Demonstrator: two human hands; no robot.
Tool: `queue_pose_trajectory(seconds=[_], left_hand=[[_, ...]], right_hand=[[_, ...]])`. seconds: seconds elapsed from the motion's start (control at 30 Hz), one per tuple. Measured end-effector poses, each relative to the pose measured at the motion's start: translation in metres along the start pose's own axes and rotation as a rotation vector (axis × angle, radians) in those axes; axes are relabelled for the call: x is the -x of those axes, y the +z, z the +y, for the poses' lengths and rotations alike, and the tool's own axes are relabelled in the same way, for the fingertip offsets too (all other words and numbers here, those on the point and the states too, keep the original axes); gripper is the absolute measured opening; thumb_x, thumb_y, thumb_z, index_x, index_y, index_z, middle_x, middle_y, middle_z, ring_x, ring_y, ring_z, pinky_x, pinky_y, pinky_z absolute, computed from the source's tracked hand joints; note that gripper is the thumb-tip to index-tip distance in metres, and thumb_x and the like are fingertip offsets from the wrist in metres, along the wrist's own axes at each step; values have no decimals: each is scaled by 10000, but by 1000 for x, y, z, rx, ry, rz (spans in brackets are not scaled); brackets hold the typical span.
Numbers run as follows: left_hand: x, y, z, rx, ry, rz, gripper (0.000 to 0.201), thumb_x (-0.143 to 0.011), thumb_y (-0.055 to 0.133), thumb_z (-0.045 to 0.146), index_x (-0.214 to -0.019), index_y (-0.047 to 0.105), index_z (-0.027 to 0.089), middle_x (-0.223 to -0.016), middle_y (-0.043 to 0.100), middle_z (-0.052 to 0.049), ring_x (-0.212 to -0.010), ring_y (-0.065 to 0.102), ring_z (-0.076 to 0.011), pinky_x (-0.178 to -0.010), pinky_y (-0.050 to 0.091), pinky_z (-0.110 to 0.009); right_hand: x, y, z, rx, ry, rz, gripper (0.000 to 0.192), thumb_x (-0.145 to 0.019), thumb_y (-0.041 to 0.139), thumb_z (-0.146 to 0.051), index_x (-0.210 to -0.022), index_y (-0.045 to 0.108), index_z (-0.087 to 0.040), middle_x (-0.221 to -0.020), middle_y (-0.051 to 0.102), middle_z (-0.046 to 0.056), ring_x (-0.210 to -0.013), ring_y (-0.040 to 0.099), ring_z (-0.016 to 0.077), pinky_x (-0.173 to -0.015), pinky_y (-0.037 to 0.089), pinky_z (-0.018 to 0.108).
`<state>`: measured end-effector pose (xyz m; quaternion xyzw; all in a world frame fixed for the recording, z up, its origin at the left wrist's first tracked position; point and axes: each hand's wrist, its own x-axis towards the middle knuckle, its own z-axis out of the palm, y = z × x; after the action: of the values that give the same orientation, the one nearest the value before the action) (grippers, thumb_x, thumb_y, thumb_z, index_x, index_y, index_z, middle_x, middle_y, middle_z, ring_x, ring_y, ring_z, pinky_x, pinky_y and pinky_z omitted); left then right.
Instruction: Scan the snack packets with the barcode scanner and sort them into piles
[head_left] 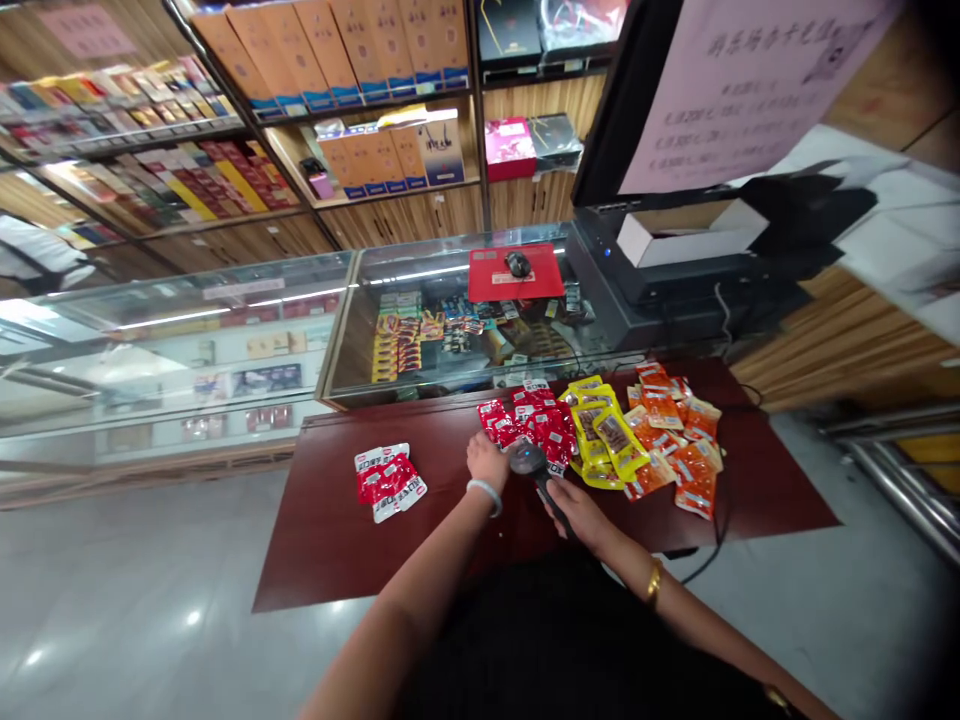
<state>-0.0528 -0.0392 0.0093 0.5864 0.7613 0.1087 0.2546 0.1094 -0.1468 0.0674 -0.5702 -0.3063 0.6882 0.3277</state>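
Right hand (581, 512) wrapped around the handle of a barcode scanner (529, 460), its head over the red packets (536, 425). Left hand (487, 460) presses fingers down on those packets. Beside them lie yellow packets (604, 435) and orange packets (679, 440); a separate small red pile (388, 482) sits well apart on the dark table (337, 540).

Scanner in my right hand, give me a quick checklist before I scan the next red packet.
1. Scanner gripped in right hand: ok.
2. Left hand on a packet of the red pile: ok.
3. Packet's barcode facing the scanner: cannot tell.
4. Small red stack lying apart from the pile: ok.
5. Yellow packets and orange packets separate from red: not ok, they overlap.
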Motion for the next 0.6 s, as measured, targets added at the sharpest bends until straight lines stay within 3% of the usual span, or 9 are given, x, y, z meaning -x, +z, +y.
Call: queue_pose_trajectory(seconds=[0.13,0.3,0.43,0.6], left_hand=[[-9,7,19,-132,-64,-60,782,-710,629,684,-1226,443,126,-1252,510,-212,-1174,474,-354,-958,348,-413],[-13,7,20,-210,-30,-116,576,-744,652,586,-1104,521,156,-1218,534,-182,-1147,494,-339,-935,371,-408],[-10,3,6,-222,1,-136,377,-779,670,429,-1020,547,166,-1148,571,-163,-1104,544,-314,-911,402,-385],[-4,-9,-26,-162,-43,-58,645,-676,789,380,-1178,454,151,-1187,555,-161,-1116,563,-291,-914,414,-350]], right_hand=[[3,-9,10,-52,27,24,494,-792,546,-703,-934,559,-230,-607,532,-65,-389,435,77,-371,313,203],[4,-12,9,-80,32,44,497,-779,558,-708,-939,554,-237,-621,533,-67,-405,447,80,-377,318,203],[5,-7,-2,-52,14,16,513,-778,542,-721,-879,527,-218,-599,519,-75,-377,429,67,-375,317,203],[2,4,-9,-8,29,-14,541,-757,542,-736,-891,518,-212,-581,513,-82,-357,422,62,-365,317,198]])
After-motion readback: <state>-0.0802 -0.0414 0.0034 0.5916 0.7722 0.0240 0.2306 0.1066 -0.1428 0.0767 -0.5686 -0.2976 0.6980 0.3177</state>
